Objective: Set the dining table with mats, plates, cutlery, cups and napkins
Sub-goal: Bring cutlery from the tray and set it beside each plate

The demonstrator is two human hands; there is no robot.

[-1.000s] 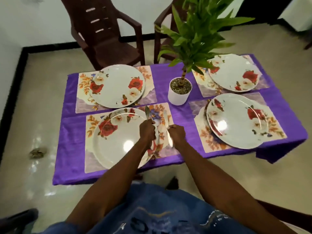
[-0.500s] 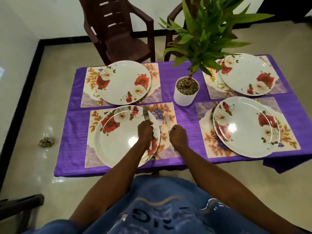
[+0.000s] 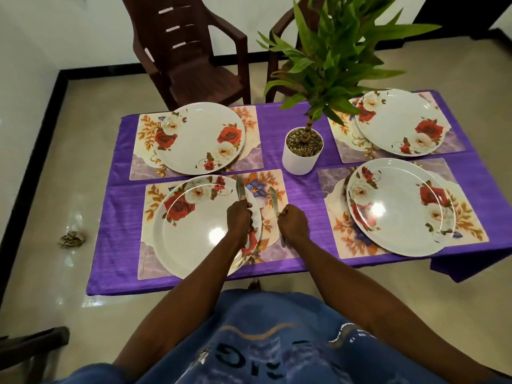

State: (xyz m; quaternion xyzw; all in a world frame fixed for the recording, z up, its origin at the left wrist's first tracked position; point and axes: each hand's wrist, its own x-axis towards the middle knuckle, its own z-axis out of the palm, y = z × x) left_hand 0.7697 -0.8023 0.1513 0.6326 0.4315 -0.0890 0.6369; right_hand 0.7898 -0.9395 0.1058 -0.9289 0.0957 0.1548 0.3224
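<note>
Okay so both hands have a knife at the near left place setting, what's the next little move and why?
Probably lower the right hand's knife flat onto the bare strip of mat right of the near-left plate and let go. The right hand grips it over that strip, while the left hand holds another knife over the plate's rim. No cutlery lies at the other plates.

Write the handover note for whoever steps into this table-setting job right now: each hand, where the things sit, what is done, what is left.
Left hand: grips a steel knife upright over the near-left floral white plate.
Right hand: grips a second steel knife over the floral placemat just right of that plate.
Done: four mats down on the purple tablecloth, each with a plate: far-left plate, far-right plate, near-right plate. White potted plant in the centre.
Left: set these knives down, the rest of the cutlery, cups and napkins; none of those is in view.
</note>
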